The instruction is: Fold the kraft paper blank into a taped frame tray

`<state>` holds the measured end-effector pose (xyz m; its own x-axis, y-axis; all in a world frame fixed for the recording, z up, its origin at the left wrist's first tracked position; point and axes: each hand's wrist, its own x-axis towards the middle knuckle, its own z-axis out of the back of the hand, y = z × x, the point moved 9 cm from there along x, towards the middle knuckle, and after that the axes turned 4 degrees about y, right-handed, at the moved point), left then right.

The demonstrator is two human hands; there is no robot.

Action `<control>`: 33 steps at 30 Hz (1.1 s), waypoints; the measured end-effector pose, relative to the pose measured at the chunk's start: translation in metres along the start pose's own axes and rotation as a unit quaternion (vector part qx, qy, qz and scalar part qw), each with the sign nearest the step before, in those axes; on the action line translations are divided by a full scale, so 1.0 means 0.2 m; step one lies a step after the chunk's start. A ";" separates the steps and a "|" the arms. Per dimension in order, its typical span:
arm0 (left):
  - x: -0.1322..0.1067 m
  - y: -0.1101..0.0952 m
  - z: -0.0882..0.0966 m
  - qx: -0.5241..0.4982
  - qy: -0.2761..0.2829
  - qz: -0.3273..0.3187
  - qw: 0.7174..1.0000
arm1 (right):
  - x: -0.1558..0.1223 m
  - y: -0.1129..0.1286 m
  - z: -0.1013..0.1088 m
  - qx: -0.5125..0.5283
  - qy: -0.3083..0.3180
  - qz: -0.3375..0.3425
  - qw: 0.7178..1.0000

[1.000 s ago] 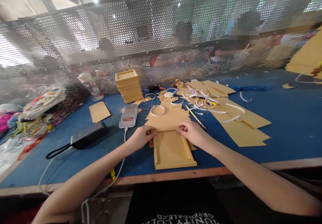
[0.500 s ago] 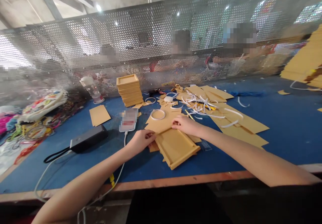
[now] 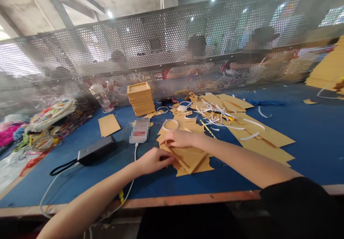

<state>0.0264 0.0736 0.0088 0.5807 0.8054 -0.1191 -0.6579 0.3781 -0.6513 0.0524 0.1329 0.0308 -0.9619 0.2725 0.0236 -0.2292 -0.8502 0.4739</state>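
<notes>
A shallow tan cardboard tray with raised folded edges sits in front of me, turned cornerwise over loose tan card. My left hand is closed with thumb and fingers at the tray's left edge. Across the tray's far left side reaches my right hand, fingers bent down over the rim near the left corner; its fingertips are partly hidden. Just beyond the hands lies a roll of white tape on tan card.
A stack of similar trays stands at the back. Left of me are a phone on a cable, a dark power bank, flat card and a cup. White strips and card sheets litter the right. A perforated screen closes off the back.
The tray has turned so a corner points toward me. My right hand has slid left along its far side, and my left hand has shifted slightly right and nearer to me.
</notes>
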 end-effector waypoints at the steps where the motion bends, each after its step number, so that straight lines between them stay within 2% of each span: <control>1: 0.00 -0.01 0.01 0.027 0.001 -0.017 1.000 | -0.01 0.01 0.01 0.020 -0.002 0.002 1.000; 3: -0.01 -0.01 0.05 0.086 -0.022 -0.032 0.996 | -0.06 0.01 0.05 0.048 -0.027 -0.008 0.998; 4: -0.02 0.00 0.09 0.110 -0.055 -0.029 0.992 | -0.10 -0.01 0.08 0.054 -0.054 -0.024 0.997; 7: -0.03 0.10 0.20 0.114 -0.136 0.018 0.984 | -0.26 -0.08 0.15 0.052 -0.153 -0.106 0.981; 11: -0.01 0.17 0.22 0.106 -0.125 0.022 0.986 | -0.49 -0.11 0.07 -0.020 -0.212 -0.252 0.944; 15: 0.00 0.16 0.17 0.117 -0.094 0.030 0.988 | -0.67 0.03 -0.03 -0.154 -0.246 -0.308 0.906; 17: 0.00 0.15 0.15 0.127 -0.094 0.033 0.987 | -0.73 0.05 -0.09 -0.184 -0.233 -0.371 0.880; 18: 0.00 0.15 0.15 0.131 -0.098 0.035 0.986 | -0.75 0.05 -0.12 -0.185 -0.217 -0.389 0.876; 20: 0.00 0.14 0.14 0.136 -0.104 0.034 0.985 | -0.74 0.04 -0.17 -0.169 -0.183 -0.386 0.888; 22: 0.01 0.15 0.13 0.130 -0.110 0.028 0.985 | -0.71 0.03 -0.20 -0.149 -0.169 -0.354 0.908; 27: 0.01 0.20 0.13 0.099 -0.128 0.039 0.986 | -0.67 -0.02 -0.17 -0.122 -0.157 -0.323 0.925; 33: 0.01 0.21 0.11 0.115 -0.128 0.049 0.984 | -0.64 -0.07 -0.15 -0.091 -0.130 -0.309 0.938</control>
<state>-0.0113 0.1010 -0.0014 0.3887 0.9205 0.0400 -0.8127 0.3630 -0.4557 0.1751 0.0959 -0.0061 -0.5735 0.8190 0.0180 -0.7754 -0.5498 0.3106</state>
